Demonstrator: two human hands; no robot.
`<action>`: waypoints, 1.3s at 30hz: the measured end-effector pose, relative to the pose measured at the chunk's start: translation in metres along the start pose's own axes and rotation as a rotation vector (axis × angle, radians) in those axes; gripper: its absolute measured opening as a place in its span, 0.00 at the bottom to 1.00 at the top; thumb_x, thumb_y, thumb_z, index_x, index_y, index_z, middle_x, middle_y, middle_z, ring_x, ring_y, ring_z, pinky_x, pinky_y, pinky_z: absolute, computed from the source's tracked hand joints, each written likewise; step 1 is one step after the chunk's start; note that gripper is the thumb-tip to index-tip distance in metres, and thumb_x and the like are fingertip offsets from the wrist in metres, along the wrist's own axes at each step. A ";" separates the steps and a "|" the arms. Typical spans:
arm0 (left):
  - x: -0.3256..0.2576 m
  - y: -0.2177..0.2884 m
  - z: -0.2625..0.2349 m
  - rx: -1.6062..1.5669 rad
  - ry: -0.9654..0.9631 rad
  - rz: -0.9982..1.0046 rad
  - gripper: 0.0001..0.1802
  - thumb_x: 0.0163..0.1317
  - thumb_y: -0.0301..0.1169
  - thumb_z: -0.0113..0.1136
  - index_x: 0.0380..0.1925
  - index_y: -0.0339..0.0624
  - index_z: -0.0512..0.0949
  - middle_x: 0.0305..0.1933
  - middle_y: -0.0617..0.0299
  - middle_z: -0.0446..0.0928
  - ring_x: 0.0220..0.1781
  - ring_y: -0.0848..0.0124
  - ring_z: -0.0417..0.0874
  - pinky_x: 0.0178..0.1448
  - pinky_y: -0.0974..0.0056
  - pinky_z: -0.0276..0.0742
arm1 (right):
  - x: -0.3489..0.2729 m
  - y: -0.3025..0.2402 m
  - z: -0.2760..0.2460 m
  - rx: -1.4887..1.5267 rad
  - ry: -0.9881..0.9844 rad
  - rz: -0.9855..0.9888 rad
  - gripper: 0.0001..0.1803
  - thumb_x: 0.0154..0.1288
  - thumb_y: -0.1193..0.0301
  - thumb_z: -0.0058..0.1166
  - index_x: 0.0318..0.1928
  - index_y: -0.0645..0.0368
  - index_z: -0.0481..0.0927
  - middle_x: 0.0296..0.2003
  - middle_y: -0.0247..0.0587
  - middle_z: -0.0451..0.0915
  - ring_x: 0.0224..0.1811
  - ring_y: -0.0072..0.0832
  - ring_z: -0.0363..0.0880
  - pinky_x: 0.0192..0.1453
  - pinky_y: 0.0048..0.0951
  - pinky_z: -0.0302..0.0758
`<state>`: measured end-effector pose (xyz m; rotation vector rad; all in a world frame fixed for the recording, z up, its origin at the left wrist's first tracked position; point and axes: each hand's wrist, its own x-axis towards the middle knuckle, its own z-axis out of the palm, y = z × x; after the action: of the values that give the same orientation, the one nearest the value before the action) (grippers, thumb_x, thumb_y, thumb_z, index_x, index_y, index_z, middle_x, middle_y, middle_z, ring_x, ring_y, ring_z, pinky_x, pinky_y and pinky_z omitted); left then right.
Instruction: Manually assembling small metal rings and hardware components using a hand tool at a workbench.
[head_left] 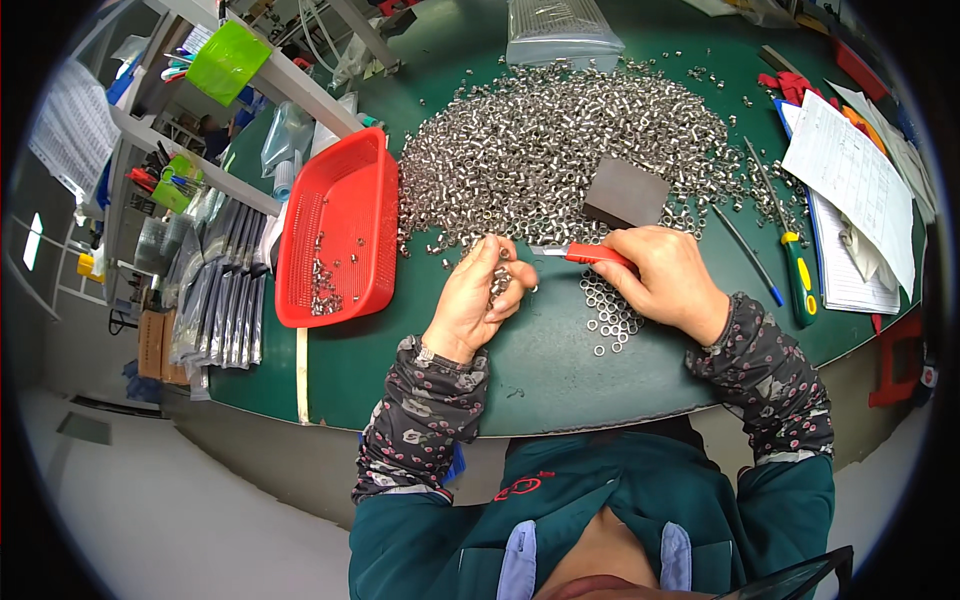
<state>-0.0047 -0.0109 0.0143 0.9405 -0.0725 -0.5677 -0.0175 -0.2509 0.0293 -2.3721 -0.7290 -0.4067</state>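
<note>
My left hand (478, 295) is closed around several small metal rings (499, 284), with one pinched up near the thumb and forefinger. In my right hand (668, 278) is a red-handled utility knife (598, 254), its blade pointing left toward the pinched ring. Whether the blade touches that ring is too small to tell. Just left of my right hand, a patch of rings (606, 305) lies flat on the green table (400, 385). Beyond both hands spreads a large heap of short metal rings (540, 140), with a dark grey block (628, 193) resting at its near edge.
A red plastic basket (385, 240) holding some rings stands left of the heap. To the right lie a yellow-green handled tool (800, 280), a thin blue-tipped rod (750, 257) and paper sheets (850, 160). Stacked plastic-wrapped parts (225, 290) sit at the far left.
</note>
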 end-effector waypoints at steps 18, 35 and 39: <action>0.002 -0.009 0.004 -0.022 0.062 0.033 0.06 0.66 0.31 0.49 0.35 0.41 0.72 0.24 0.66 0.70 0.15 0.85 0.59 0.15 0.80 0.51 | -0.002 -0.004 0.005 0.035 -0.041 -0.028 0.10 0.56 0.64 0.54 0.27 0.58 0.76 0.19 0.42 0.75 0.25 0.40 0.76 0.28 0.40 0.71; 0.001 -0.011 0.009 0.147 0.198 0.044 0.09 0.66 0.34 0.50 0.30 0.42 0.72 0.18 0.70 0.68 0.12 0.86 0.58 0.14 0.80 0.50 | -0.004 -0.007 0.008 -0.138 0.108 -0.163 0.09 0.52 0.65 0.59 0.26 0.55 0.76 0.18 0.35 0.71 0.23 0.33 0.74 0.25 0.35 0.72; 0.002 -0.010 0.009 0.184 0.199 0.038 0.11 0.67 0.37 0.49 0.29 0.43 0.71 0.17 0.69 0.67 0.12 0.85 0.57 0.14 0.80 0.50 | -0.004 -0.006 0.007 -0.188 0.115 -0.191 0.10 0.51 0.64 0.60 0.25 0.55 0.75 0.18 0.34 0.71 0.23 0.31 0.74 0.25 0.33 0.71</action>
<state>-0.0103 -0.0228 0.0110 1.1681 0.0370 -0.4348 -0.0234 -0.2435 0.0252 -2.4355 -0.9011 -0.7156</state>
